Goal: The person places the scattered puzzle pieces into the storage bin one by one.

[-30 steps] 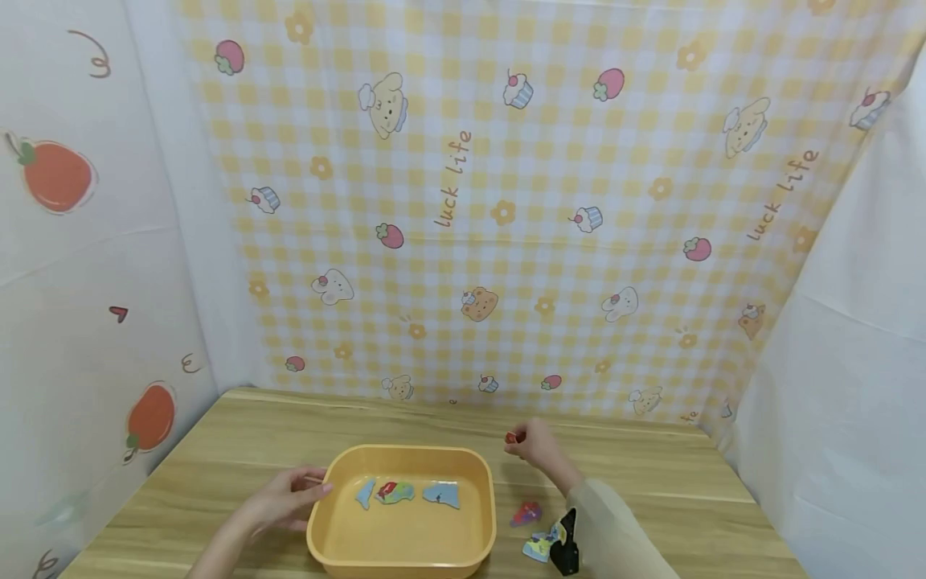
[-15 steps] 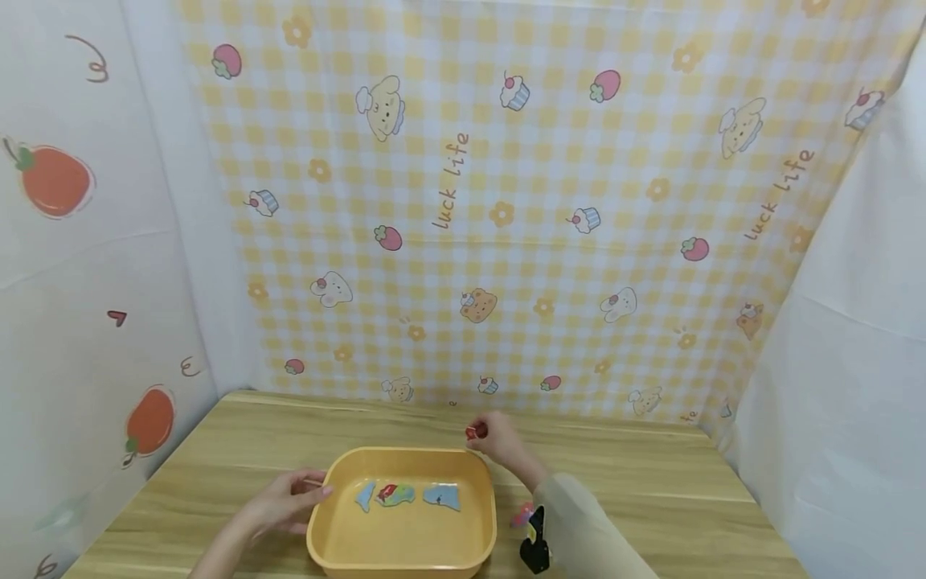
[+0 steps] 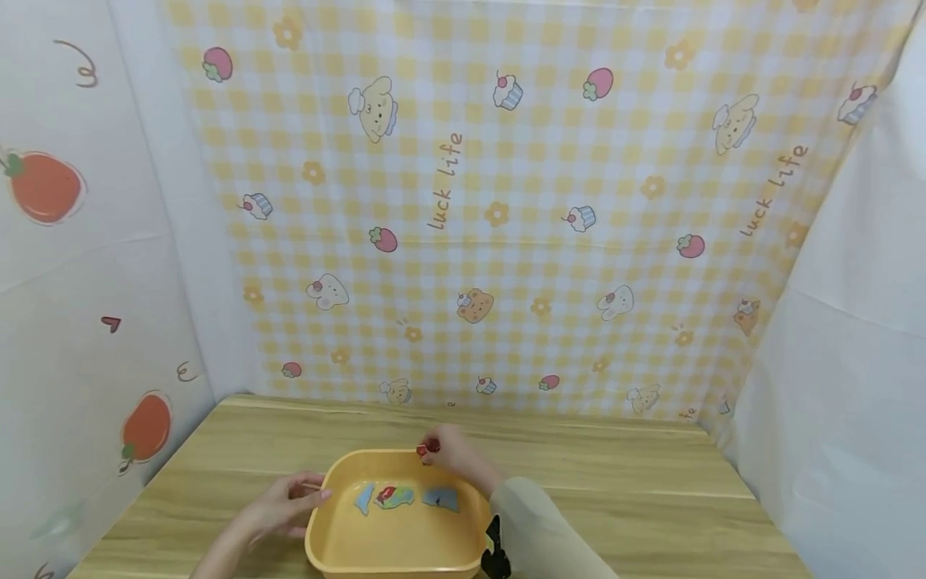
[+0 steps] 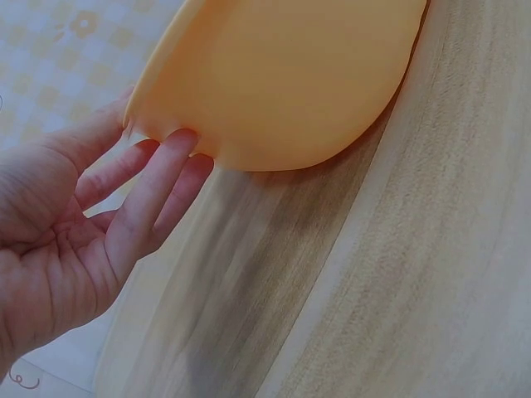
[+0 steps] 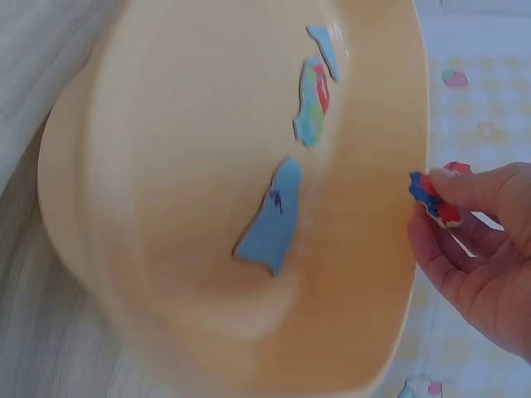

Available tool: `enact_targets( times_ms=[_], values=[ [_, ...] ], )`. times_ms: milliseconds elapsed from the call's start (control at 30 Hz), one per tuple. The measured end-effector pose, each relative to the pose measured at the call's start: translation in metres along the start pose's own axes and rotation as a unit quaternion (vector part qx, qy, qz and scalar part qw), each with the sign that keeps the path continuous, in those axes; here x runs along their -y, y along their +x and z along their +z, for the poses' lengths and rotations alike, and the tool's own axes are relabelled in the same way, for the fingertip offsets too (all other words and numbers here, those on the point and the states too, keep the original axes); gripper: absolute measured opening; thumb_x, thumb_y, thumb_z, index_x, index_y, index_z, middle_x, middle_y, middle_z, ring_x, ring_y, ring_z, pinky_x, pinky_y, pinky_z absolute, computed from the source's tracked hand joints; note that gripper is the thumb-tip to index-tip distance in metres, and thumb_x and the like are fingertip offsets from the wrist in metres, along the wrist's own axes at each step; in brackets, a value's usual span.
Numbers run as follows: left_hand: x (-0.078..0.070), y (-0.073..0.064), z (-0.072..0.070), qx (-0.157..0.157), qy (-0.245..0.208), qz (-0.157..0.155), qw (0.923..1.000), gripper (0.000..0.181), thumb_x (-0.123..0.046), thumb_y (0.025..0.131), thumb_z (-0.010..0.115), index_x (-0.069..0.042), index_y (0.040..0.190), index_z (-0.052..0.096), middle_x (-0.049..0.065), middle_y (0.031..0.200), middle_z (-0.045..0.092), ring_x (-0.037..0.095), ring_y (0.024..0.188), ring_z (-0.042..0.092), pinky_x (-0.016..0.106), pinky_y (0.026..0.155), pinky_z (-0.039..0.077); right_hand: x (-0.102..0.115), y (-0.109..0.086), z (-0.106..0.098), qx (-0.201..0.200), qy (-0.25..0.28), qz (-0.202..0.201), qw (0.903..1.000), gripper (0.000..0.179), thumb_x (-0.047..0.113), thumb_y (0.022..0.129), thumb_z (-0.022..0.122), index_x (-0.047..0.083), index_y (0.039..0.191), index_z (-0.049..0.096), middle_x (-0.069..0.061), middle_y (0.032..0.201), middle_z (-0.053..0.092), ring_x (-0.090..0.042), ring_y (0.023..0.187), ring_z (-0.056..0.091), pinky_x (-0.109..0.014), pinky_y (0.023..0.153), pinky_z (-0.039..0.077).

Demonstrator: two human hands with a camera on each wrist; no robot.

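A yellow plastic basin (image 3: 394, 551) stands on the wooden table, with several flat printed puzzle pieces on its floor: a small light blue one (image 5: 325, 51), a red-green-blue one (image 5: 310, 103) and a larger blue one (image 5: 274, 220). My left hand (image 3: 284, 507) holds the basin's left side, thumb at the rim and the other fingertips against the outer wall. Between thumb and fingers my right hand (image 3: 459, 454) pinches a red and blue puzzle piece (image 5: 433, 196) at the basin's far rim. Part of that piece is hidden by the fingers.
The wooden table (image 3: 637, 490) extends to both sides of the basin. A yellow checked cloth (image 3: 521, 265) hangs behind it, with white cloth at left and right. The right sleeve (image 3: 546, 527) covers the table just right of the basin.
My right hand has moved left with the red and blue puzzle piece, from beyond the basin's right side to its far rim. Its sleeve now hides the pieces on the table. My left hand stays.
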State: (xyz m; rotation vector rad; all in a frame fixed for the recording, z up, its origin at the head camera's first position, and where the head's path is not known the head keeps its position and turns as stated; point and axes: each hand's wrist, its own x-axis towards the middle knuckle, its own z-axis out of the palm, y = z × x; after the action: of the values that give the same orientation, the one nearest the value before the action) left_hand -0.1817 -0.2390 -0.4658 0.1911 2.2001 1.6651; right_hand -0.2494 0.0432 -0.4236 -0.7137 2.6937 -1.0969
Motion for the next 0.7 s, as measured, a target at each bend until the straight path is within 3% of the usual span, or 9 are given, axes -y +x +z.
enact_targets(
  times_ms=[200,467,567,700],
  values=[
    [-0.001,-0.001,0.001,-0.008,0.001,0.0,1.0,0.061,-0.027,0.091,0.056,0.017,0.126,0.032,0.022,0.109,0.054,0.016,0.087,0.059,0.042,0.072,0.06,0.014,0.001,0.018,0.029,-0.016,0.003,0.9994,0.009,0.002,0.08,0.067,-0.001,0.088,0.066,-0.006,0.071,0.062,-0.01,0.058,0.056,-0.014,0.048,0.045],
    [-0.002,-0.001,0.001,-0.005,-0.002,-0.002,1.0,0.065,-0.028,0.09,0.058,0.018,0.126,0.031,0.026,0.112,0.053,0.016,0.086,0.06,0.042,0.074,0.059,0.03,0.004,0.037,0.074,-0.047,-0.015,0.996,0.013,-0.002,0.075,0.071,0.0,0.084,0.063,-0.005,0.073,0.061,-0.005,0.061,0.05,-0.011,0.05,0.044],
    [-0.001,-0.001,0.0,-0.007,-0.004,-0.004,1.0,0.066,-0.029,0.089,0.058,0.018,0.127,0.031,0.026,0.113,0.052,0.016,0.086,0.06,0.042,0.074,0.059,0.036,0.004,0.044,0.085,-0.086,-0.039,0.9919,0.014,-0.002,0.072,0.073,0.002,0.081,0.063,-0.005,0.071,0.062,-0.003,0.058,0.049,-0.008,0.049,0.042],
    [0.0,0.0,0.0,-0.006,-0.009,-0.005,0.9999,0.065,-0.029,0.09,0.058,0.018,0.127,0.031,0.026,0.112,0.053,0.016,0.086,0.061,0.042,0.074,0.059,0.043,0.003,0.053,0.112,-0.164,-0.061,0.9783,0.016,0.002,0.07,0.075,0.007,0.08,0.065,0.0,0.072,0.065,-0.001,0.059,0.051,-0.006,0.051,0.041]
  ],
)
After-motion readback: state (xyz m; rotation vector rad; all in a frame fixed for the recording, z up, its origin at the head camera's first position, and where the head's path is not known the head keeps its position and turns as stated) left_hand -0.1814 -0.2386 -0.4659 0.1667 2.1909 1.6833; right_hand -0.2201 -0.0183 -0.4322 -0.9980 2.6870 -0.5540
